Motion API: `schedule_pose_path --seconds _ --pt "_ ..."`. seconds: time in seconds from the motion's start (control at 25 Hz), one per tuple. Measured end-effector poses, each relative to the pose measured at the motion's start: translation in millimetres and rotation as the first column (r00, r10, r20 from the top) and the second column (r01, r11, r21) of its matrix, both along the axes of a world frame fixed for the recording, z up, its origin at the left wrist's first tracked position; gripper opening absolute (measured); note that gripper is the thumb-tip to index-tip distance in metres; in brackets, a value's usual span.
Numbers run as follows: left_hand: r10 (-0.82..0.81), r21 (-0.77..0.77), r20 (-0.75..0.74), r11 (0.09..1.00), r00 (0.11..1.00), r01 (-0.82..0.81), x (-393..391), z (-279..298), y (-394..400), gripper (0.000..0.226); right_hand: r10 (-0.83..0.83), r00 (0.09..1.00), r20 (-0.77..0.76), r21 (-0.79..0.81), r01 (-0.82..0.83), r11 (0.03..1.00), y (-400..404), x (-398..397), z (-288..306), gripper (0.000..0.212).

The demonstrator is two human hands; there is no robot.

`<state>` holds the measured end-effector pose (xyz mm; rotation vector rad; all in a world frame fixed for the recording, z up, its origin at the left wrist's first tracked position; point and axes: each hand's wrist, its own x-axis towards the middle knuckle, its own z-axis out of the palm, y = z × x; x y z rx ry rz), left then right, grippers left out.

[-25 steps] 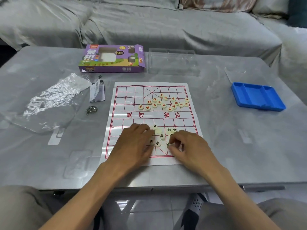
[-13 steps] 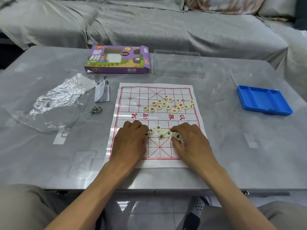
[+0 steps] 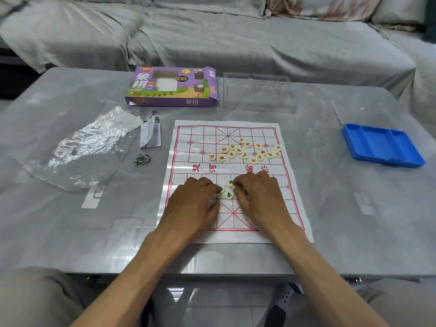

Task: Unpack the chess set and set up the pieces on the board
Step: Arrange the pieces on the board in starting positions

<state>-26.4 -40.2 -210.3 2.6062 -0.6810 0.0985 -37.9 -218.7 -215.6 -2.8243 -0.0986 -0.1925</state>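
A white paper board (image 3: 200, 138) with red grid lines lies flat on the grey table. Several cream round pieces with red characters (image 3: 245, 152) are scattered loosely on its far half. A small pile of cream pieces with black characters (image 3: 228, 195) sits on the near half, squeezed between my two hands. My left hand (image 3: 193, 201) lies palm down with curled fingertips against the pile's left side. My right hand (image 3: 259, 197) cups the pile from the right and covers several pieces.
A purple game box (image 3: 172, 87) and a clear plastic case (image 3: 257, 93) stand behind the board. Crumpled clear wrapping (image 3: 80, 149), a tag (image 3: 151, 134) and a metal ring (image 3: 142, 159) lie to the left. A blue tray (image 3: 387, 161) sits right. A covered sofa (image 3: 236, 43) runs behind.
Both hands have slid away from me across the board and closed in on each other, bunching the black-marked pieces tighter. Fewer of those pieces show now.
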Motion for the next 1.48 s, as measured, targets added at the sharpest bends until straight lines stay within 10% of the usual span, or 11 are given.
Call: schedule_pose_path --seconds 0.48,1.48 --pt "0.028 -0.001 -0.025 1.000 0.999 -0.029 -0.5 3.5 -1.9 0.032 -0.191 0.982 0.014 0.084 0.189 0.978 -13.8 1.1 3.2 0.023" --pt "-0.181 -0.002 -0.193 0.983 0.964 0.184 -23.9 -2.5 24.0 0.025 0.218 0.954 -0.208 0.145 -0.191 0.971 -8.1 -55.1 8.8 0.021"
